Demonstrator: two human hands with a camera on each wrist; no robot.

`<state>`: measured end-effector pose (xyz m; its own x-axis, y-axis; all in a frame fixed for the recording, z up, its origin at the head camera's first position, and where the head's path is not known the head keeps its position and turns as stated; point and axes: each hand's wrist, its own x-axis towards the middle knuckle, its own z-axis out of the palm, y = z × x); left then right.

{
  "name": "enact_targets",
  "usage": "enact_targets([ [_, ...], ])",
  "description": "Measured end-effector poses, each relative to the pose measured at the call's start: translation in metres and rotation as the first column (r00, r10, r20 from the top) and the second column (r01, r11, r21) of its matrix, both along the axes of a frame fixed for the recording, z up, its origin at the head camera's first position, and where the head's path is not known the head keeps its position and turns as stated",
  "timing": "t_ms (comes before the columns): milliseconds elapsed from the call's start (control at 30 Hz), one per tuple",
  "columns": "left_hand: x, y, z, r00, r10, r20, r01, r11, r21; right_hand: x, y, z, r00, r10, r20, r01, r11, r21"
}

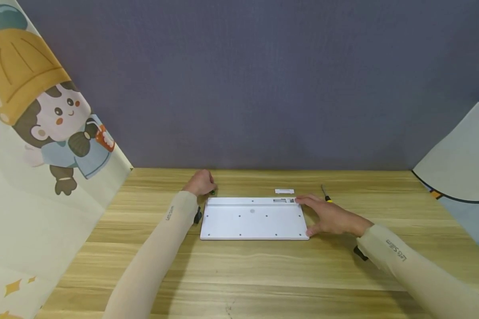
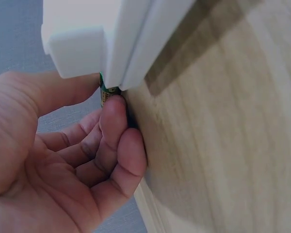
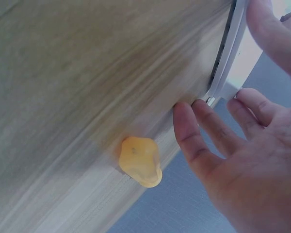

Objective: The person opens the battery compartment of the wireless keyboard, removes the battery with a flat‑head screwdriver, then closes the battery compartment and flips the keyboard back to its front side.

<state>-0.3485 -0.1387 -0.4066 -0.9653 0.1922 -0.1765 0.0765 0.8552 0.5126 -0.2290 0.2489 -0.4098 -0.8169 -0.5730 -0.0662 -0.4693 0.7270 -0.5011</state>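
Observation:
A white keyboard [image 1: 252,223] lies upside down on the wooden table, its battery slot [image 1: 280,200] uncovered near the back right. Beyond its back left corner, my left hand [image 1: 201,182] pinches a small green battery [image 2: 108,92] between thumb and fingers; the hand covers most of it. My right hand [image 1: 332,217] spans the keyboard's right end, thumb by the front corner and a fingertip by the slot. Its fingers [image 3: 196,143] look extended and relaxed in the right wrist view. The small white battery cover [image 1: 284,191] lies behind the keyboard.
A screwdriver [image 1: 325,194] with a yellow and black handle lies behind the right hand; its yellow handle end [image 3: 141,161] shows in the right wrist view. A grey-blue panel [image 1: 255,88] rises along the table's back edge. Printed walls [image 1: 44,186] flank the table.

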Motion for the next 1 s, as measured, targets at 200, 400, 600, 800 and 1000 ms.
enact_targets([
  [200,0.0006,-0.0001,0.0006,0.999,0.007,0.035,-0.008,1.000,0.029,0.0002,-0.0004,0.0008,1.000,0.006,0.004,-0.006,1.000,-0.007],
  [400,0.0005,0.0000,0.0009,1.000,0.005,0.028,-0.005,1.000,0.016,-0.0001,-0.0001,0.0013,1.000,0.011,-0.005,-0.011,1.000,-0.001],
  [600,0.0004,0.0016,0.0013,1.000,-0.012,0.015,0.012,1.000,0.003,-0.0008,0.0007,-0.0001,1.000,0.020,-0.023,-0.020,1.000,0.001],
  [800,-0.0018,0.0032,-0.0006,0.999,-0.049,-0.018,0.048,0.999,-0.023,-0.0007,0.0011,-0.0010,1.000,0.009,-0.010,-0.009,1.000,-0.005],
  [1000,-0.0030,0.0029,-0.0022,0.999,-0.048,-0.019,0.048,0.998,-0.029,0.0001,0.0010,-0.0010,1.000,-0.011,0.008,0.011,1.000,-0.004],
])
